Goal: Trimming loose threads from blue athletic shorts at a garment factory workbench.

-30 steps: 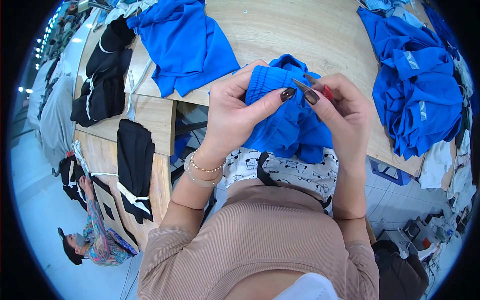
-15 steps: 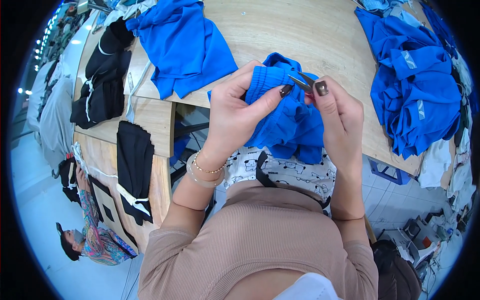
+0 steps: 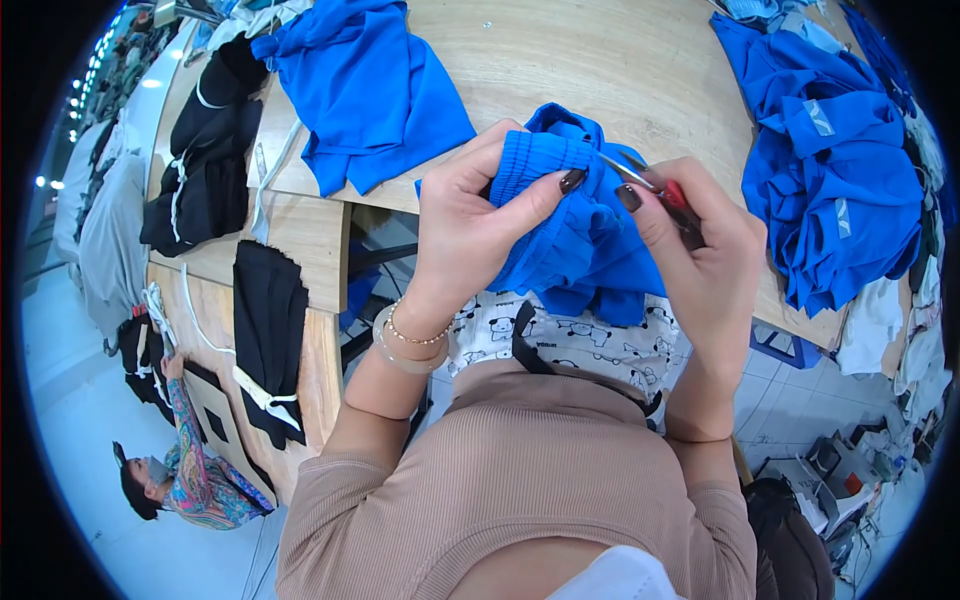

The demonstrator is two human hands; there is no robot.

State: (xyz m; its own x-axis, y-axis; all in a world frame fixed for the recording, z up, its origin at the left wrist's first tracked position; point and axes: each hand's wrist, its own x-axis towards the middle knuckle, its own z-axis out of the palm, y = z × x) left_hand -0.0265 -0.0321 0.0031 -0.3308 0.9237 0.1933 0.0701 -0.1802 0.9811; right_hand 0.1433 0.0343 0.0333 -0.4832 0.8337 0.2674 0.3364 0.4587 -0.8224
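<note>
Blue elastic-waisted shorts or pants [image 3: 560, 235] hang bunched over my lap at the table's near edge. My left hand [image 3: 465, 215] grips the gathered waistband, its thumb pressed on the front of the cloth. In my right hand [image 3: 710, 245] is a pair of thread snips [image 3: 680, 200] with a red part near the grip. The blades are parted and point left, their tips beside the waistband's right end. Whether a tip touches the cloth I cannot tell. The lower part of the garment falls in loose folds between my hands.
Another blue garment [image 3: 370, 100] lies on the wooden table [image 3: 580, 60], up left. A heap of blue garments [image 3: 830, 170] with light labels covers the right side. Black pieces [image 3: 270, 330] with white cords lie on the left. Farther left, a person [image 3: 205, 480] handles white cord.
My right hand has drawn right and slightly down with the snips, and more of them shows now. The left hand keeps its hold. The other person's hand has shifted slightly.
</note>
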